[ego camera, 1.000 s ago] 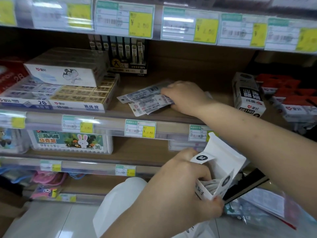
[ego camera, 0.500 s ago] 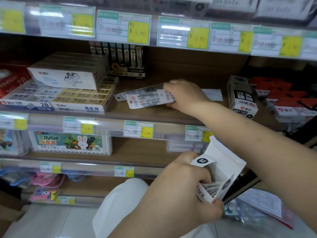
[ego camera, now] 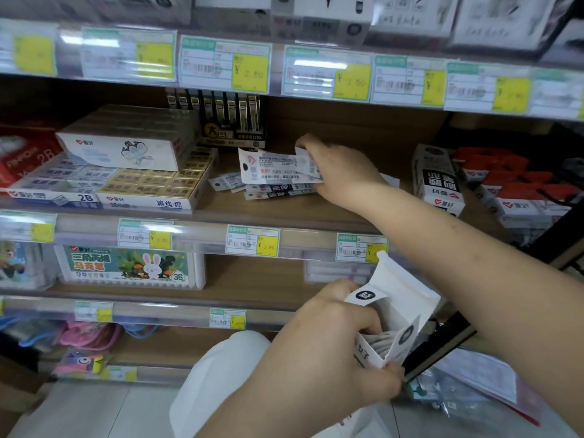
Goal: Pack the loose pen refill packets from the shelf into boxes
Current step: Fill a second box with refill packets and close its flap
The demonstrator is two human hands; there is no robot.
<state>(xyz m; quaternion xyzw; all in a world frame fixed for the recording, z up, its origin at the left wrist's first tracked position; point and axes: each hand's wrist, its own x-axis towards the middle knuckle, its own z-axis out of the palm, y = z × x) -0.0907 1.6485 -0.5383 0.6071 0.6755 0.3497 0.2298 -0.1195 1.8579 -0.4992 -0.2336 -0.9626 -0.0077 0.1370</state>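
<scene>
My right hand [ego camera: 339,170] reaches onto the middle shelf [ego camera: 284,213] and grips a small bunch of white pen refill packets [ego camera: 271,167], tilted up on edge above the board. More loose packets [ego camera: 278,192] lie flat on the shelf just below them. Lower down, in front of the shelves, my left hand [ego camera: 331,346] holds a small white box [ego camera: 398,311] with its flaps open; packets stand inside it.
A closed white and black refill box [ego camera: 437,181] stands right of the loose packets, with red and white boxes [ego camera: 518,184] beyond. Eraser boxes [ego camera: 151,184] fill the shelf's left side, and a black display box [ego camera: 230,124] stands behind. Price labels line each shelf edge.
My right hand has gathered packets from the flat pile, lifted them off the board and turned them up on edge. The left hand and open box have stayed in place.
</scene>
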